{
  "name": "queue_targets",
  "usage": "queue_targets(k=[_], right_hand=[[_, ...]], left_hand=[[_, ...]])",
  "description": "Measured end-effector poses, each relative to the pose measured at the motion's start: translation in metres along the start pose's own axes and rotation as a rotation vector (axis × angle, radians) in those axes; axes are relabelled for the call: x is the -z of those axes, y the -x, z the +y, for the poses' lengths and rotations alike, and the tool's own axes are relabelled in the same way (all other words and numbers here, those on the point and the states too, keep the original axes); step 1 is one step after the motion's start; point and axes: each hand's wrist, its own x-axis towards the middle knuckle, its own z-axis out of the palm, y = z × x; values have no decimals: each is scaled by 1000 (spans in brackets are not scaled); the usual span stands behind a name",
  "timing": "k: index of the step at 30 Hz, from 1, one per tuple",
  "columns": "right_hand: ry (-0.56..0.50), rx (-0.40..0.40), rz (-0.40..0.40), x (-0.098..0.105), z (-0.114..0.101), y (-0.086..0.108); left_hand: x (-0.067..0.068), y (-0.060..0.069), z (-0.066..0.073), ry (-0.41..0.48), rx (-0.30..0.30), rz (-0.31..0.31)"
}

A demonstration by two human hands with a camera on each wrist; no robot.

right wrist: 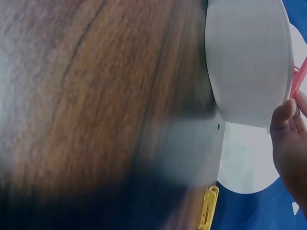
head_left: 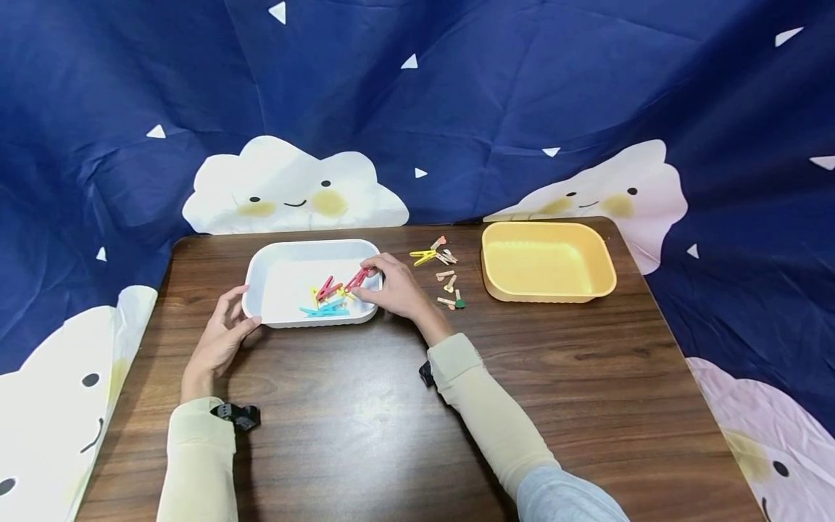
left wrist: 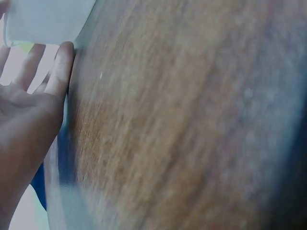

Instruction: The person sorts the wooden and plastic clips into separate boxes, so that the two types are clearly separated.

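A white plastic basin (head_left: 312, 320) stands at the back left of the table with red, yellow and blue clothespins (head_left: 326, 309) lying in it. My left hand (head_left: 220, 337) holds the basin's left end, thumb at the front corner and fingers along the side. Over the right end, my right hand (head_left: 398, 290) pinches a red clothespin (head_left: 357, 279) between thumb and fingers. That clothespin also shows above the basin's rim in the right wrist view, where the basin wall (right wrist: 249, 62) hides the rest of the contents.
Right of the basin, a yellow clothespin (head_left: 424, 257) and several small wooden clips (head_left: 450, 283) lie on the brown table (head_left: 339, 435). A yellow basin (head_left: 548, 296) stands at the back right. Behind the table hangs a blue cloth (head_left: 457, 94) with clouds.
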Motion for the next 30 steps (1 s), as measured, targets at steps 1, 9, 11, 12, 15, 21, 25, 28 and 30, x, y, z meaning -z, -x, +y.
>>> queue_targets(k=[1,9,11,12,15,21,25,28,30], right_hand=[[2,-1,-8,-1,0,0],[51,2,-74,-7,-3,-2],[70,4,-89,-9,-3,-2],[80,6,-94,-10,-4,-2],[94,10,-97,-13,-4,-2],[113,54,-91,-20,-4,-2],[91,92,-72,-22,-2,-3],[51,100,-60,-21,-1,-3],[30,94,-53,-18,-1,-2]], left_hand=[[0,0,0,-3,0,0],[0,-1,2,-29,-2,0],[0,-1,2,-34,-4,1],[-1,-1,2,-35,-3,2],[-1,-1,2,-42,0,6],[-1,-1,2,-36,8,11],[-1,0,2,-34,7,10],[-2,0,2,-35,7,12],[-2,0,2,-39,7,13]])
